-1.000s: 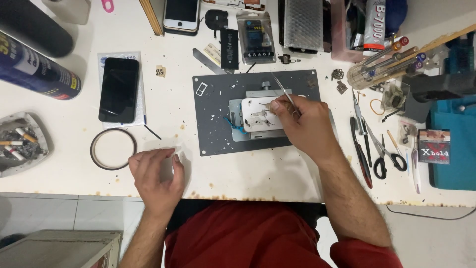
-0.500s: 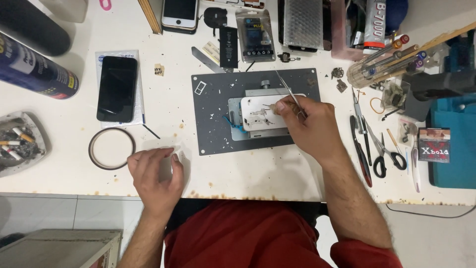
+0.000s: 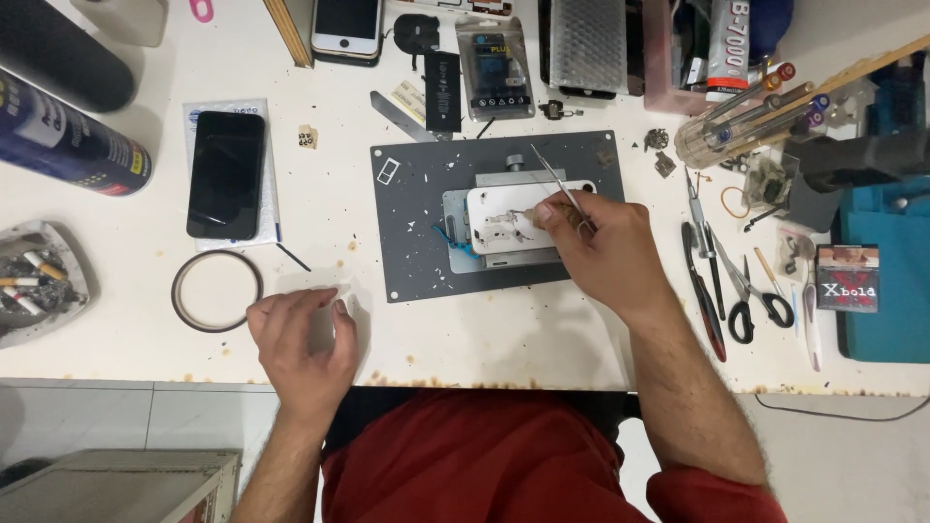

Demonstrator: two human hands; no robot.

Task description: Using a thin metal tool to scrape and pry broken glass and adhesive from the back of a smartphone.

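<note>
I see the opened white phone [image 3: 509, 230] clamped in a holder on the grey work mat [image 3: 417, 242], near the middle of the counter [image 3: 320, 194]. My right hand [image 3: 596, 254] is closed around thin metal tweezers [image 3: 557, 189], their tips down inside the phone's body; over the last second the hand has slid slightly left and the tweezers have tilted, so I judge the tip is being steered onto a small part rather than lifted out. My left hand [image 3: 305, 339] has barely moved: it lies flat, fingers loosely curled, pressing a small clear piece against the counter just beside the tape ring [image 3: 217, 291]. A black phone [image 3: 225, 174] lies beyond; scissors [image 3: 756, 295] sit to the right.
</note>
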